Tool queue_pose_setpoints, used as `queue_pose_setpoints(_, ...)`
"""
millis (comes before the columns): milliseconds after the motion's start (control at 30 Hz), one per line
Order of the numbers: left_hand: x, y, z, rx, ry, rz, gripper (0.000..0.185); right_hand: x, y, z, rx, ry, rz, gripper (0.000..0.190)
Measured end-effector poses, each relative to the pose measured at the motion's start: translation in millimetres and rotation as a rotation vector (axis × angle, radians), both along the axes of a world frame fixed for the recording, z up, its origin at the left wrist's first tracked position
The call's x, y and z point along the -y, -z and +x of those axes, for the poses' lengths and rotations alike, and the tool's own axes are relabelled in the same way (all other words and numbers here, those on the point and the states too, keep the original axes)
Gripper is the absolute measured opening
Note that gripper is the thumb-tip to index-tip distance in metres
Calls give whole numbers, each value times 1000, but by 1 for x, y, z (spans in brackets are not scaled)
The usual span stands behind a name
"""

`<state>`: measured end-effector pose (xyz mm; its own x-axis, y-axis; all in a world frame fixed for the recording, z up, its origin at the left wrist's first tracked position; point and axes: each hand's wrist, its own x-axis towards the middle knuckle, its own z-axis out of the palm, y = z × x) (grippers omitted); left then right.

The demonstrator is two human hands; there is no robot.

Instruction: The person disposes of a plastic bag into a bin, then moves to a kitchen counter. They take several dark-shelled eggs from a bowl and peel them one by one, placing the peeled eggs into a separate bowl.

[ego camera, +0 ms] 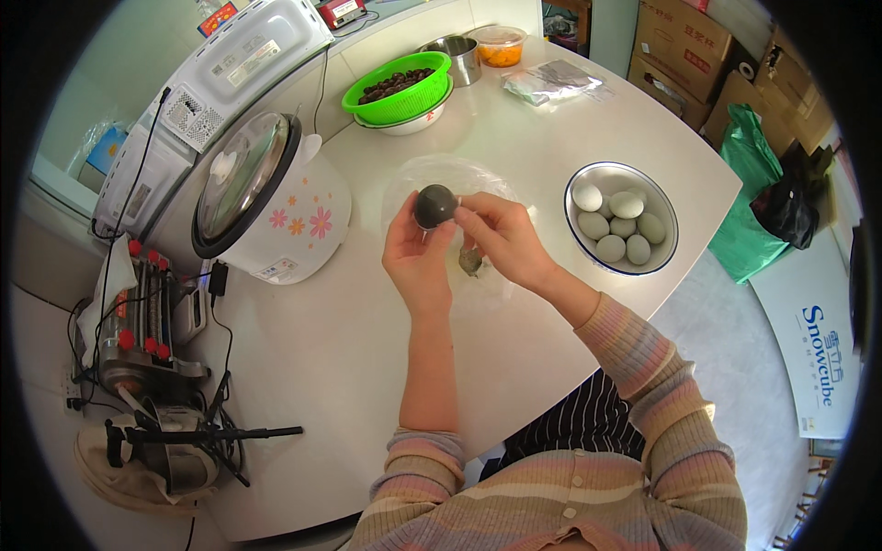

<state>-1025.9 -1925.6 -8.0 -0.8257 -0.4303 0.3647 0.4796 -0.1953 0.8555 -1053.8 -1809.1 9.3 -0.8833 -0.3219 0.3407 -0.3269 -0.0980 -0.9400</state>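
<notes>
A dark, glossy, peeled-looking egg (pixel 436 206), probably a preserved egg, is held in the fingers of my left hand (pixel 417 255). My right hand (pixel 506 234) meets the egg's right side with thumb and forefinger, where a small pale bit shows. Just under the right fingers is a grey-brown crumpled piece (pixel 470 262), perhaps shell; whether those fingers touch it I cannot tell. Below both hands a clear plastic bag (pixel 441 169) lies spread on the white table (pixel 331 358). To the right, a white enamel bowl (pixel 574 241) with a blue rim contains several pale greenish eggs (pixel 626 205).
A flowered rice cooker (pixel 296 213) stands at left, near a roller machine (pixel 148 324) with cables and a black tripod (pixel 213 434). Behind are a green basket (pixel 427 96) of dark red fruits, a metal pot (pixel 463 58), a lidded tub (pixel 499 48) and a silvery packet (pixel 551 81).
</notes>
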Motion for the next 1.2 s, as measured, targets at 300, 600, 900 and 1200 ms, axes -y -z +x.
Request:
queue_pose_setpoints(300, -9, 2, 2, -42, -90, -73, 49, 1, -2, 1, -131, 122, 53, 16)
queue_pose_setpoints(600, -7, 0, 1, -7, 12, -64, 44, -8, -6, -4, 19, 79, 63, 20)
queue_pose_setpoints(900, 6, 2, -5, 12, 145, 225, 35, -11, 0, -9, 32, 53, 170, 22)
queue_pose_setpoints(1200, 9, -1, -2, 28, 75, 153, 38, -4, -3, -7, 90, 18, 86, 29)
